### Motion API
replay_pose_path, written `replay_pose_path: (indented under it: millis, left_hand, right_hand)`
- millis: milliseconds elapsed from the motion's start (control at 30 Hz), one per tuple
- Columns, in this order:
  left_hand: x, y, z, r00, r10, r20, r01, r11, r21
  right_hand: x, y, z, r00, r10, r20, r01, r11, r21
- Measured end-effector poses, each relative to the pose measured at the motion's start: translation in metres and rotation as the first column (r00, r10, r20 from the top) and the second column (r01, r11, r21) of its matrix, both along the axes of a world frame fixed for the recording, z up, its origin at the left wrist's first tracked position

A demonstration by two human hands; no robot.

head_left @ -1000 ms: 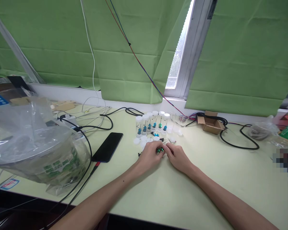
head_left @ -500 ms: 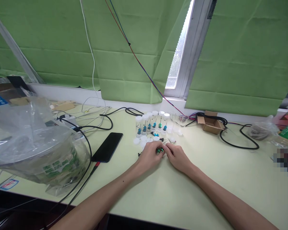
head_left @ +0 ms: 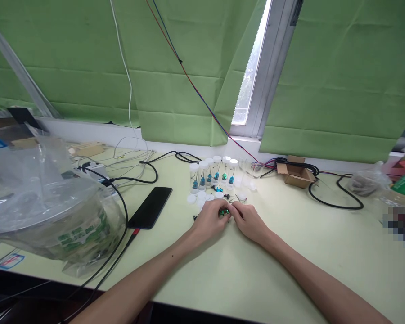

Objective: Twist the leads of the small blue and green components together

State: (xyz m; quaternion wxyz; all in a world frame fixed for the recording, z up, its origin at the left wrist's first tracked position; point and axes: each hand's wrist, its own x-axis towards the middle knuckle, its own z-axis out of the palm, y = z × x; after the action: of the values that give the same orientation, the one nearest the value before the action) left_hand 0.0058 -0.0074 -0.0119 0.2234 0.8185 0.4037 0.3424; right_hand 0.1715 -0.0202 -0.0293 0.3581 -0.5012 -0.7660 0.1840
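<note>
My left hand (head_left: 209,218) and my right hand (head_left: 248,220) rest together on the pale green table (head_left: 243,270), fingers pinched round a small green part (head_left: 224,211) held between them. Just beyond the fingers lie several white caps (head_left: 202,198) and small dark and blue bits. Behind those stands a row of clear vials (head_left: 213,173) with white lids, each holding a blue or green piece on a thin pin.
A black phone (head_left: 150,207) lies left of my hands, with black cables (head_left: 121,198) looping past it. A large clear plastic bag (head_left: 43,198) fills the left. A small cardboard box (head_left: 295,173) and more cable (head_left: 337,198) sit at the right, under green blinds.
</note>
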Motion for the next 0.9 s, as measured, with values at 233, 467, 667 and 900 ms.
replay_pose_path:
  millis: [233, 467, 667, 900]
  left_hand:
    - [0.0003, -0.0001, 0.0007, 1.0, -0.004, -0.002, 0.004, 1.0, -0.005]
    - [-0.0006, -0.0021, 0.0026, 1.0, -0.001, -0.026, 0.001, 1.0, -0.006]
    - [0.0, -0.0008, 0.002, 0.999, 0.004, -0.038, -0.004, 1.0, 0.001]
    - [0.0, -0.0002, -0.0003, 0.999, -0.003, -0.038, 0.003, 1.0, 0.006]
  right_hand:
    - [0.0002, 0.0006, -0.001, 1.0, 0.003, -0.001, -0.003, 1.0, 0.001]
    - [0.0004, 0.0011, -0.0014, 1.0, -0.013, 0.025, 0.013, 1.0, 0.013]
    - [0.0002, 0.0009, -0.0016, 1.0, 0.0, 0.028, 0.0, 1.0, 0.006]
    - [0.0005, 0.0012, -0.0003, 0.999, 0.0, 0.033, 0.0, 1.0, 0.013]
